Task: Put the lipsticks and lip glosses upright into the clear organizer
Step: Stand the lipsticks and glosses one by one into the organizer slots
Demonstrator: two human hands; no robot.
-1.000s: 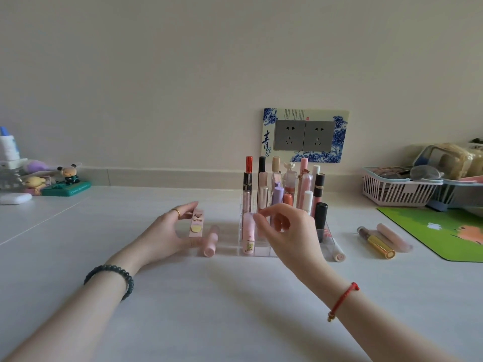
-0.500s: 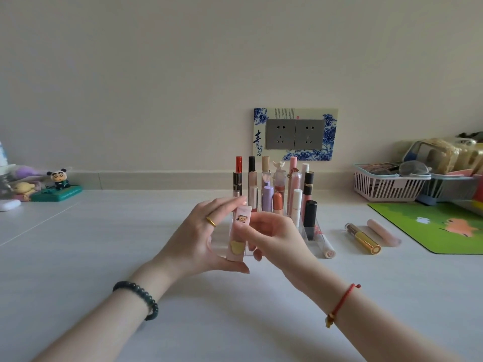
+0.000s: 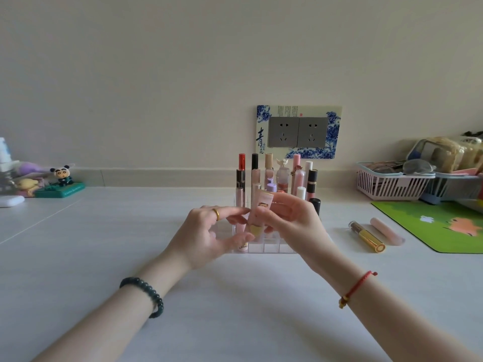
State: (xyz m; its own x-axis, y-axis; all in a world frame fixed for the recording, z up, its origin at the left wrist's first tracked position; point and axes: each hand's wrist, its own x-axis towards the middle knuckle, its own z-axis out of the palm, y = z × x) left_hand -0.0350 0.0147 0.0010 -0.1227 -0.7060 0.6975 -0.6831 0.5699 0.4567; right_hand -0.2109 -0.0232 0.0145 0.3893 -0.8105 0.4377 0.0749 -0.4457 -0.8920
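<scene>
We see both hands meeting at mid-counter, just in front of the clear organizer (image 3: pixel 264 248). The right hand (image 3: pixel 292 220) pinches a pink lipstick tube (image 3: pixel 258 214), thumb and fingers closed round its upper half; the tube is tilted, top leaning right, with a cartoon face and a yellow heart on its front. The left hand (image 3: pixel 209 233) sits beside it, fingers spread loosely, fingertips near or touching the tube's lower end; contact is hard to call from this angle, so we can't tell whether it grips anything. A gold ring (image 3: pixel 216 214) is on the left hand, a dark bead bracelet (image 3: pixel 146 295) on the left wrist, and a red cord (image 3: pixel 356 287) on the right wrist.

The organizer holds many upright lipsticks and glosses (image 3: pixel 277 178) in its back rows; the front cells look mostly free, apart from one pink tube (image 3: pixel 241 237) at the front left. Two more lie flat on the counter (image 3: pixel 104 257), right of the organizer: a gold-capped gloss (image 3: pixel 367 236) and a pale pink tube (image 3: pixel 386 231), side by side, close to the green mat (image 3: pixel 444 226) at the right edge. A pink basket (image 3: pixel 386 185) stands at the back right.
</scene>
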